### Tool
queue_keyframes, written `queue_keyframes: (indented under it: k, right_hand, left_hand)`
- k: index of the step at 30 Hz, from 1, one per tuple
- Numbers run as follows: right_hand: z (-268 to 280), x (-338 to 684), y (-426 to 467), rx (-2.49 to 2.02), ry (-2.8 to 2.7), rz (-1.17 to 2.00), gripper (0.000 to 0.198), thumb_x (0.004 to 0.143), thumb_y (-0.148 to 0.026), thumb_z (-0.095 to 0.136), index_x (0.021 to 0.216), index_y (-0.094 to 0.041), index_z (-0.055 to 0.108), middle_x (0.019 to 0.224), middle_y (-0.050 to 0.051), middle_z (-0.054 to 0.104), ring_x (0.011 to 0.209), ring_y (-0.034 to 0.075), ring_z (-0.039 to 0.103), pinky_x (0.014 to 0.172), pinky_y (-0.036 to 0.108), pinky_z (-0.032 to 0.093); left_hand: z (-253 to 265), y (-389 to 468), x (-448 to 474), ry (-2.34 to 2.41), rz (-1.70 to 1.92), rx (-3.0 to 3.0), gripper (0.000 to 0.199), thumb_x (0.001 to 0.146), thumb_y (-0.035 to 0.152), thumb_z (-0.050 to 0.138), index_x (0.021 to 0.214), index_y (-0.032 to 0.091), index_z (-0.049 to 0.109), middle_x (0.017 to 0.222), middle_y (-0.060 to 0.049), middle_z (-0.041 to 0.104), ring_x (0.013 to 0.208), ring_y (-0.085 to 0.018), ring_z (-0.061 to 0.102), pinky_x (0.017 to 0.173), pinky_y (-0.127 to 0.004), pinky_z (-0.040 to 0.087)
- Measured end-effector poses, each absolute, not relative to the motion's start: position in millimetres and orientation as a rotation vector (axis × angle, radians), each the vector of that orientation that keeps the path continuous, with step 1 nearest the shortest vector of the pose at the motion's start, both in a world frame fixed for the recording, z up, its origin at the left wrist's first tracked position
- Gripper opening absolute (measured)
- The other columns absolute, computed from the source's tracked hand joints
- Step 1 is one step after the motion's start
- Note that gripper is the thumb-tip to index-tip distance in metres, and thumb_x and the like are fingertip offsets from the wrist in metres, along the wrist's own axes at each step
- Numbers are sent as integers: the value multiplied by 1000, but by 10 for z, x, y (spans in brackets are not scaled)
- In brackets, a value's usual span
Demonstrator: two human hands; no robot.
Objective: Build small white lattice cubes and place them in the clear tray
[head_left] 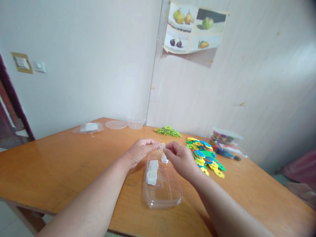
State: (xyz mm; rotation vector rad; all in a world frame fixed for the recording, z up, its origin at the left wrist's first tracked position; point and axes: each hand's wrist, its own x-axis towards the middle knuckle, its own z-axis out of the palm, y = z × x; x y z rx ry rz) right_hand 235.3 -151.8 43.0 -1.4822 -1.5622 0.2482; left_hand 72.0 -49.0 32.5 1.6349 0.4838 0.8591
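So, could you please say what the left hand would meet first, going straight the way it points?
Beyond the small white piece at its fingertips, the left hand would probably meet the right hand first; depth is unclear.

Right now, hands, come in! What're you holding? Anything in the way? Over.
Left hand and right hand pinching one white grid piece near clear box. More white pieces stacked inside. Nothing seen blocking; colourful discs right of right hand.

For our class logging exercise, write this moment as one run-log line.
left hand: pinching white piece | right hand: same piece | near: clear box, white stack inside | right: coloured discs
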Motion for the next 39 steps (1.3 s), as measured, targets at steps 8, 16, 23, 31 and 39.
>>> queue_keyframes:
  k: [8,16,23,31,39]
  right_hand:
    - [373,2368,-1453,-1491,-1536,261,19,86,-36,56,90,-19,64,67,-2,61,61,12,54,54,22,39]
    - [396,2318,-1527,-1606,-1715,-115,21,81,-36,64,98,-23,61,85,0,66,73,14,60,66,27,42]
    - [518,2400,-1600,-1601,-1893,-69,21,83,-34,62,101,-25,67,84,0,63,72,13,57,65,26,39]
    - [591,2330,-1720,-1533,-2287,-55,19,77,-34,69,94,-27,74,85,3,62,84,18,53,77,31,38]
    - [554,2265,-1715,-1559,-2342,-69,24,76,-37,71,99,-30,75,89,4,62,89,21,52,82,34,36]
  left_hand:
    - [325,-515,722,458,823,1661,27,78,42,66,85,16,73,98,-7,72,96,-23,64,92,-37,43]
    - [307,-481,733,461,881,1699,25,78,40,66,82,16,73,96,-7,73,98,-23,62,94,-36,42]
    - [352,-451,706,592,952,1710,36,79,52,61,83,18,72,95,-5,73,101,-24,61,97,-38,37]
    - [314,-399,703,710,1017,1690,38,74,55,64,81,19,72,92,-5,72,101,-26,59,96,-38,35]
    - [316,-406,704,723,1012,1683,38,72,55,65,79,19,71,89,-4,72,96,-25,59,91,-36,37]
